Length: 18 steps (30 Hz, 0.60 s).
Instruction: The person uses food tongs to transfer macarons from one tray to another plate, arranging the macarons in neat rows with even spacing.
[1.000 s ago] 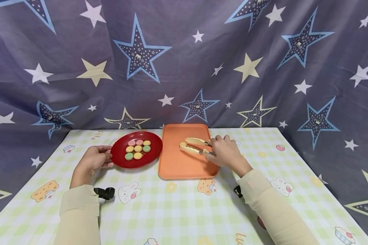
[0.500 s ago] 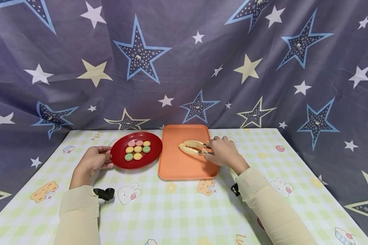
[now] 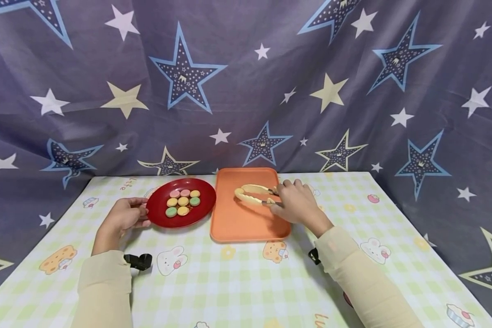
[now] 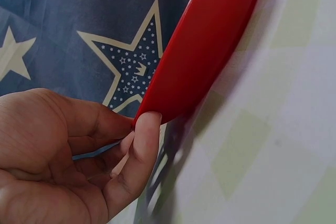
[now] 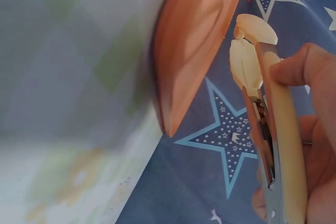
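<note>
My left hand (image 3: 125, 216) pinches the left rim of a red plate (image 3: 157, 214) between thumb and fingers. In the left wrist view the plate (image 4: 194, 56) looks tilted, its edge between my fingertips. Several small pink, yellow and green macarons (image 3: 183, 201) lie on it. My right hand (image 3: 299, 202) grips a pair of tongs (image 3: 250, 199) with cream-coloured tips, over an orange tray (image 3: 246, 228). A yellow macaron (image 3: 239, 192) shows between the tong tips. The right wrist view shows my thumb along the handle of the tongs (image 5: 286, 145).
The plate stands close against the left edge of the tray. Beneath them is a table with a checked, cartoon-printed cloth (image 3: 213, 291). A star-patterned curtain (image 3: 246, 91) hangs right behind the table's far edge.
The tongs in my right hand have moved slightly left over the tray, the yellow macaron moving with their tips. My left hand keeps its grip on the plate.
</note>
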Motion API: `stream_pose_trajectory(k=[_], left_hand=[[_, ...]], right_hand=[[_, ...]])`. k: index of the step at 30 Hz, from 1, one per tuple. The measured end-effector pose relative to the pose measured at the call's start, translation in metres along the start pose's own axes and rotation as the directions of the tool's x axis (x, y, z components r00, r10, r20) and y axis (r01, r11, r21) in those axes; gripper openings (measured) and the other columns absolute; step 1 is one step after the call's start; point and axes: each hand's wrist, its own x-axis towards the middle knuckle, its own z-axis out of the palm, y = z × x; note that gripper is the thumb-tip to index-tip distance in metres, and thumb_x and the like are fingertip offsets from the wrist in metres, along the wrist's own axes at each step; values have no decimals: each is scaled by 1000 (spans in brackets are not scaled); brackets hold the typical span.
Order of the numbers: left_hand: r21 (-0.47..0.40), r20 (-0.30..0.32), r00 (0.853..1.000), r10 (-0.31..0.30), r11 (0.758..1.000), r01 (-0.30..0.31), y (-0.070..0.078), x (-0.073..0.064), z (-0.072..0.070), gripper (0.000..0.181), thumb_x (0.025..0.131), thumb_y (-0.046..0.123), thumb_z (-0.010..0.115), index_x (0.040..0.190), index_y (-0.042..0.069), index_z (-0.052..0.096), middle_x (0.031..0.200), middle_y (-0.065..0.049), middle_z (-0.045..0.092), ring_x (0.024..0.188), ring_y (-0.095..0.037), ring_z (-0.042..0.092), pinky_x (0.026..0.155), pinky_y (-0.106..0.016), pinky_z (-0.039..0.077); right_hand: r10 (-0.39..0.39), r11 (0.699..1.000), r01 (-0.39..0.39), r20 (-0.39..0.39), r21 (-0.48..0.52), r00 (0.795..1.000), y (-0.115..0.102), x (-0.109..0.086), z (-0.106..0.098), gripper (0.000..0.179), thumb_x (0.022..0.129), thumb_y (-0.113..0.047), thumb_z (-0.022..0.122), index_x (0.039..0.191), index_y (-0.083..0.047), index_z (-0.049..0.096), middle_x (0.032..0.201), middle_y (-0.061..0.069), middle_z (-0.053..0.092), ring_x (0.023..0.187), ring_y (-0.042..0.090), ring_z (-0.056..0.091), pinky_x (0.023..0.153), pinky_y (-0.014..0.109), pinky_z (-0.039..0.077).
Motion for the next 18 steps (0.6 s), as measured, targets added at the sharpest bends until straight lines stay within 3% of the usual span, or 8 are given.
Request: stream_pose_trajectory(k=[4, 7, 12, 18], left_hand=[[0, 6, 1000, 0, 1000, 0, -2, 0, -1, 49, 104, -3, 45, 151, -12, 33, 127, -28, 54, 85, -17, 65, 78, -36, 64], [4, 9, 1000, -2, 1000, 2, -2, 0, -2, 50, 104, -3, 45, 151, -11, 33, 128, -28, 54, 85, -17, 66, 79, -35, 64], [3, 8, 1000, -4, 1000, 4, -1, 1, -1, 50, 104, -2, 45, 152, -10, 33, 131, -28, 52, 87, -18, 65, 79, -35, 64], [1, 1, 1000, -6, 1000, 6, 1, 0, 0, 50, 104, -2, 45, 152, -10, 33, 132, -28, 50, 88, -19, 65, 79, -35, 64]], right_hand=[[-29, 1000, 29, -39, -4, 999, -5, 2, -4, 49, 92, -56, 67, 108, -10, 70, 100, 9, 63, 84, 30, 51, 67, 44, 47], [-47, 999, 46, -49, -6, 998, -8, 4, -8, 45, 92, -51, 68, 110, -9, 71, 102, 8, 63, 86, 29, 51, 68, 44, 46], [-60, 998, 60, -46, -6, 997, -13, 7, -13, 35, 90, -40, 66, 107, -10, 70, 101, 6, 61, 87, 28, 50, 69, 43, 46], [-85, 996, 84, -34, -20, 996, -22, 11, -13, 36, 89, -40, 67, 110, -11, 71, 102, 3, 61, 86, 27, 49, 68, 39, 43]])
